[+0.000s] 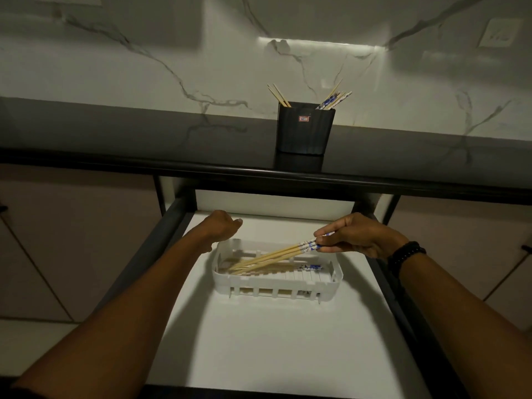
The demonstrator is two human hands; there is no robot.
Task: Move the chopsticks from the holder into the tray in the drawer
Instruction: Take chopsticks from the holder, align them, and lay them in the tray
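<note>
Holding a small bundle of chopsticks, about 3 by the look of it, the right hand pinches them between thumb and fingertips at their blue-patterned top ends, at the right edge of the tray. Position: bundle slanted down to the left, plain tips low inside the tray's left part, patterned ends raised over its right rim. Tray: white, slotted walls, sitting in the far half of the open drawer; a few chopsticks already lie flat in it. Left hand: loosely curled, holding nothing, just beyond the tray's far-left corner; contact with the tray cannot be told. Remaining stock: more chopsticks stand in the dark holder on the counter, far of the drawer, in 2 groups, left and right. Handling, as judged: light, stiff, thin wooden sticks, smooth and apt to roll or fan apart; grip best taken near the thick ends, several pressed together, lowered flat along the tray's length.
</note>
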